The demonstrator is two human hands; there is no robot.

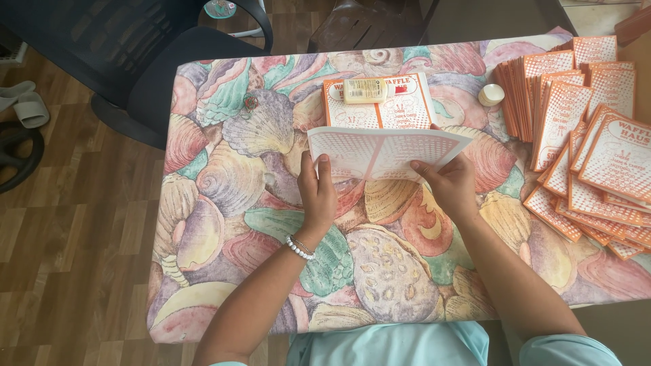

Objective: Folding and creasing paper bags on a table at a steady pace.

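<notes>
Both my hands hold one flat orange-and-white printed cardboard sheet [380, 149] lifted a little above the table. My left hand [317, 190] grips its near left edge, thumb on top. My right hand [451, 183] grips its near right edge. Just beyond it another such sheet [413, 108] lies flat on the shell-patterned tablecloth [237, 169], with a small yellowish glue bottle [365, 90] lying across its far part. A round white cap [491, 94] sits to the right of that sheet.
Several folded orange-and-white cartons [583, 122] stand and lie in stacks at the table's right side. A black office chair [156, 61] stands at the far left corner. Grey slippers [24, 102] lie on the wooden floor to the left.
</notes>
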